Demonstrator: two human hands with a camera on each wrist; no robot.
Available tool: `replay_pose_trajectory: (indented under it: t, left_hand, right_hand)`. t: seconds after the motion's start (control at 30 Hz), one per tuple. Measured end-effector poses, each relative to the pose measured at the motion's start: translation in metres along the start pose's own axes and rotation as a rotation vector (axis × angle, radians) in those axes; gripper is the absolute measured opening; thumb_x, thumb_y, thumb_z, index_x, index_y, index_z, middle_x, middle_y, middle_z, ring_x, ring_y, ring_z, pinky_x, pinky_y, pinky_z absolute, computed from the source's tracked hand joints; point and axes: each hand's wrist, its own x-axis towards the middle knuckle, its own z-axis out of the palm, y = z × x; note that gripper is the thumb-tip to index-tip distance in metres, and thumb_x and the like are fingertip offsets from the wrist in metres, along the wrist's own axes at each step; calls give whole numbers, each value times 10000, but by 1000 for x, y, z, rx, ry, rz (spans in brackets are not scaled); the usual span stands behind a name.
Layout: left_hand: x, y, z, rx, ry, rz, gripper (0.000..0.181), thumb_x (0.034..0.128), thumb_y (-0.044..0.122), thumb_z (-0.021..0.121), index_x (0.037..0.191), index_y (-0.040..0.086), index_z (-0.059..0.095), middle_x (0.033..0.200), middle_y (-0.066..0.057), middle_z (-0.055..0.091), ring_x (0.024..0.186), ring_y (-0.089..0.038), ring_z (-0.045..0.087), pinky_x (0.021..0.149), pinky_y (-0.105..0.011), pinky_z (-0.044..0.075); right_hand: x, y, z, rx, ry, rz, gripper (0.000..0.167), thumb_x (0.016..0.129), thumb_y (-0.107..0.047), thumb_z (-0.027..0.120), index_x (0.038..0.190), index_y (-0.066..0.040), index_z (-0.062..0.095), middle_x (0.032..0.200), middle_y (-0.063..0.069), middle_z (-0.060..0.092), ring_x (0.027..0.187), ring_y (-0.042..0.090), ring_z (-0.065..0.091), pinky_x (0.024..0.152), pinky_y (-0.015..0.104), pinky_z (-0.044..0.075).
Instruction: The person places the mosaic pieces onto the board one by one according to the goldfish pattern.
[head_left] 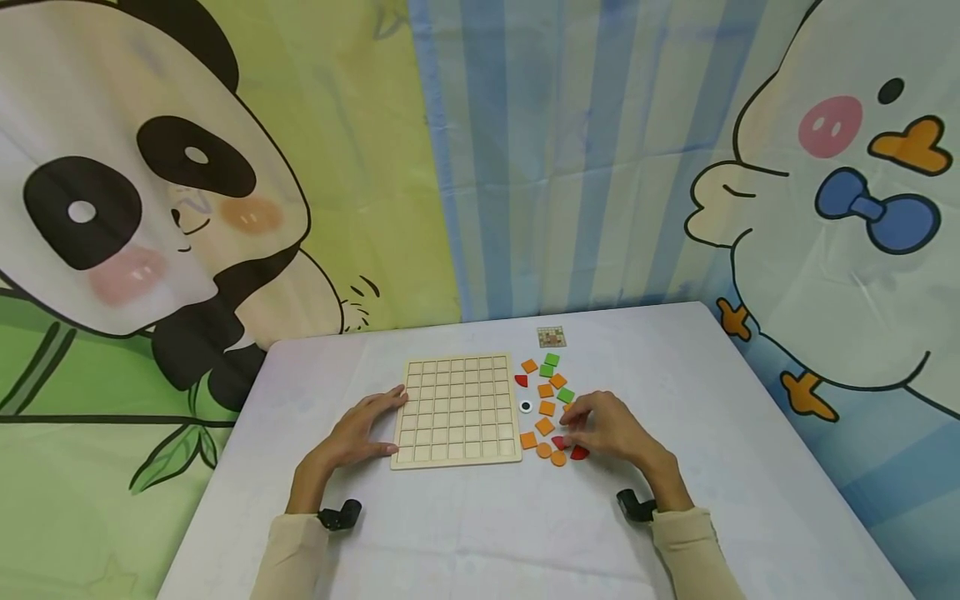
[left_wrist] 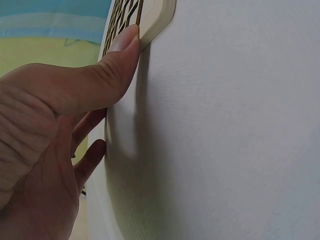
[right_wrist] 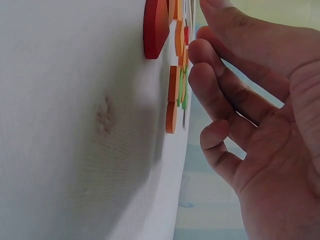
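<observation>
A pale wooden board (head_left: 457,464) with a grid of square recesses lies flat on the table. My left hand (head_left: 360,435) rests along its left edge, fingers and thumb spread apart; in the left wrist view the thumb (left_wrist: 105,82) touches the rim near a corner. To the right of the board my right hand (head_left: 611,427) hovers over small coloured pieces, its fingers loosely bent. I see nothing held between those fingers (right_wrist: 205,80) in the right wrist view. Closest to the hand are a red piece (head_left: 579,453) and a pinkish-red one (head_left: 558,442), partly behind the thumb.
Several orange squares (head_left: 546,390), green pieces (head_left: 552,359) and orange discs (head_left: 558,458) lie scattered beside the board. Among them are a white disc with a black centre (head_left: 526,407) and a small red wedge (head_left: 521,381). Behind sits a small patterned card (head_left: 551,337).
</observation>
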Motion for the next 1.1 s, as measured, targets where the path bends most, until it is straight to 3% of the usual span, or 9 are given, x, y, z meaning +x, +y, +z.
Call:
replay_pose_trajectory:
  t: [0.4,0.73,1.1]
  left_hand:
    - [-1,-11,8,7,71,113,902,773,207,958,1575,103,560,1722,-158,462,1461,-477,488,1082,-772,428]
    - [1,-26,12,2,29,80,917,809,250,941,1620,168,519,1766,-94,410,1499,-442,455,1116,-775,411]
    - [0,-10,6,-21,29,53,898,797,185,938,1595,87,538,1747,-175,414,1497,-488,452,1137,-791,395]
  right_hand:
    - [-9,-9,14,62,-108,-39,249,740,-213,1028,932,-192,871,894,-104,759,780,108,646,696,223,547]
    - [-10,-14,19,14,-113,-43,239,758,-146,1010,937,-174,854,895,-105,754,776,82,616,682,215,539]
    - [-10,-24,15,-33,-103,-77,226,757,-153,1003,877,-185,813,794,-92,698,734,111,610,659,224,509]
